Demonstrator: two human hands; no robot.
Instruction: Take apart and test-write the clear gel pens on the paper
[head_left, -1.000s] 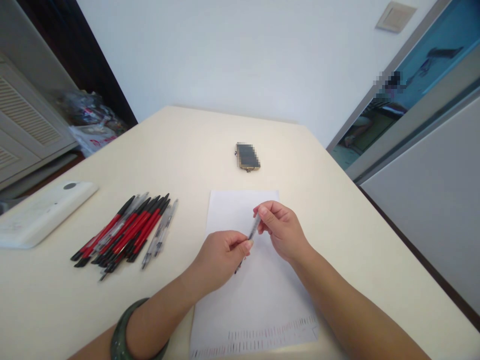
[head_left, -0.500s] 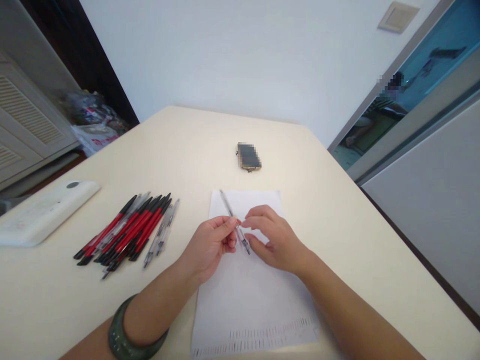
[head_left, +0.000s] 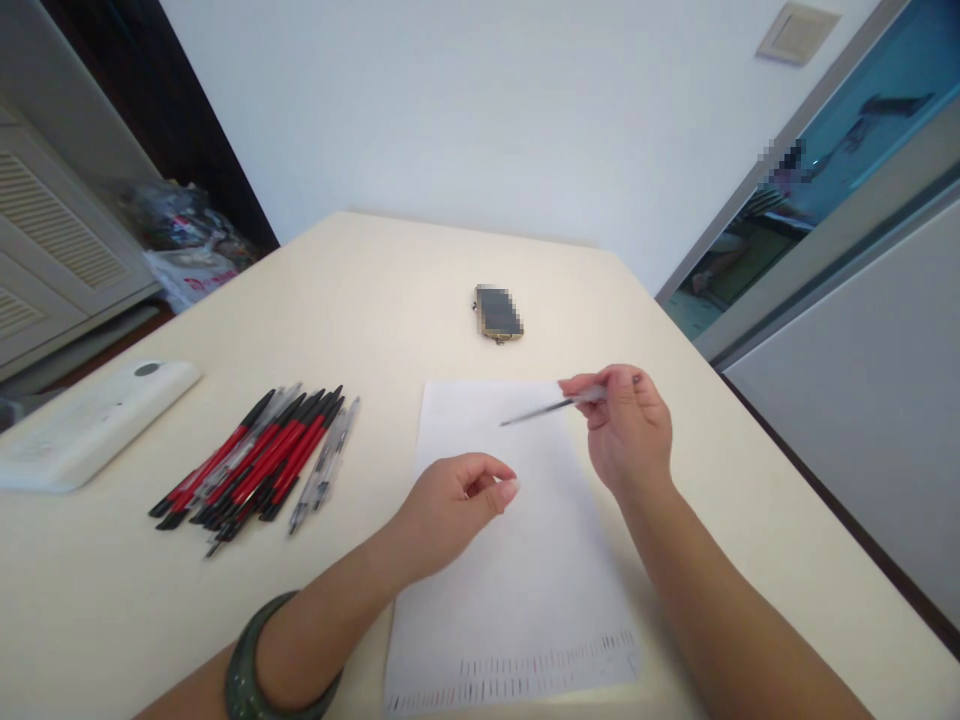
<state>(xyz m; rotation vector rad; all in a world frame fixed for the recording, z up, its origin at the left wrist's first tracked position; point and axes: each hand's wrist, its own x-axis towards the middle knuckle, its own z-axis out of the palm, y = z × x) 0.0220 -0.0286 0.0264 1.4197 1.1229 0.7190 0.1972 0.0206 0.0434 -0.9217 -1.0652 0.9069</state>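
Note:
My right hand (head_left: 628, 432) is closed on a thin clear pen (head_left: 541, 409), held above the far right corner of a white sheet of paper (head_left: 517, 580), its tip pointing left. My left hand (head_left: 459, 503) hovers over the sheet's left side with thumb and fingers curled together; whether anything is between them stays hidden. A green bangle (head_left: 251, 668) sits on my left wrist. Rows of short pen strokes run along the sheet's near edge.
A pile of several red-and-black and clear pens (head_left: 259, 465) lies left of the sheet on the cream table (head_left: 390, 290). A white flat device (head_left: 86, 422) rests at the far left. A small pixelated object (head_left: 496, 313) lies beyond the sheet. The table's edge drops off at right.
Both hands held the pen together over the sheet; now my right hand has carried it up and to the right, while my left hand has let go and drawn back slightly.

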